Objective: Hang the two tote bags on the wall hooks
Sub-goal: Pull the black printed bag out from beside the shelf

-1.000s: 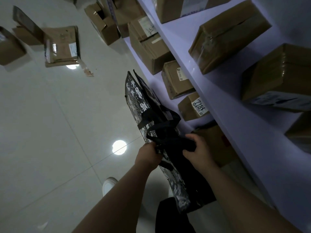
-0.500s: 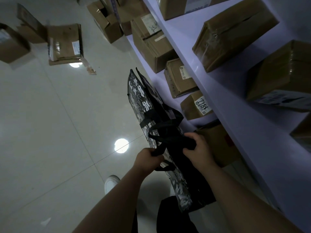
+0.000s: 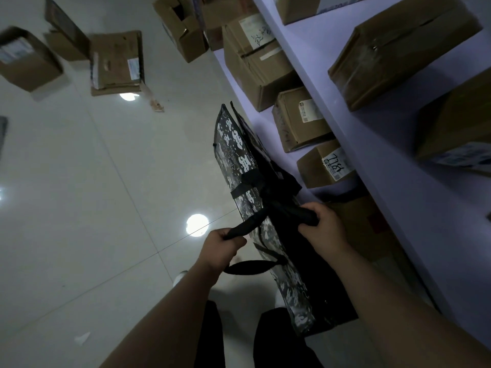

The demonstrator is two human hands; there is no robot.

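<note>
Two straps (image 3: 248, 224) now parted.
My left hand (image 3: 221, 245) grips one, drawn away from my right hand (image 3: 322, 231) gripping the other; tote bag (image 3: 239, 155) seems ready for lifting.

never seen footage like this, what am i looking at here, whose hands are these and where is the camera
No machine here: a person works with bare hands. Every picture comes from one wide camera worn on the head, looking down, so the arms reach in from below. The left hand grips one black strap handle of a black-and-white patterned tote bag; the right hand grips a second black handle. Taped cardboard boxes sit on pale shelves at the right, and more boxes lie on the tiled floor. No wall hooks show.
</note>
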